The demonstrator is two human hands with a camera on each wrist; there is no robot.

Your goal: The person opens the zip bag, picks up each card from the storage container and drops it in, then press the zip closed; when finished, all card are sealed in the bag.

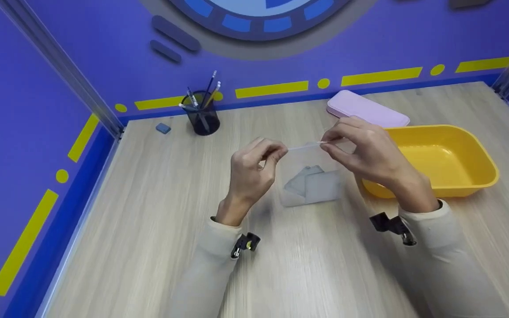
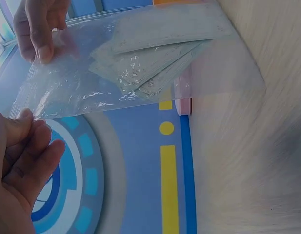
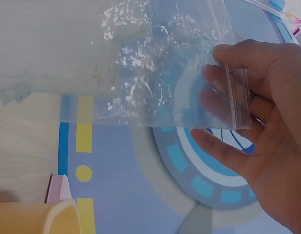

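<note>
A clear zip bag (image 1: 312, 159) hangs upright between both hands, its top edge stretched between them. Inside lie several flat, pale grey-green packets (image 2: 165, 34), fanned over each other near the bottom of the bag. My left hand (image 1: 254, 165) pinches one top corner between thumb and fingertips. At the other end of the top edge, my right hand (image 1: 365, 148) pinches the bag, thumb in front and fingers behind the plastic. The zip strip (image 3: 233, 92) runs along that edge in the right wrist view.
A yellow tub (image 1: 440, 163) stands at the right, partly behind the right hand. Behind it is a pink case (image 1: 365, 108). At the back left, a black mesh cup (image 1: 204, 119) holds several pencils, with a blue eraser (image 1: 163, 128) beside it. Blue panels (image 1: 276, 66) border the table.
</note>
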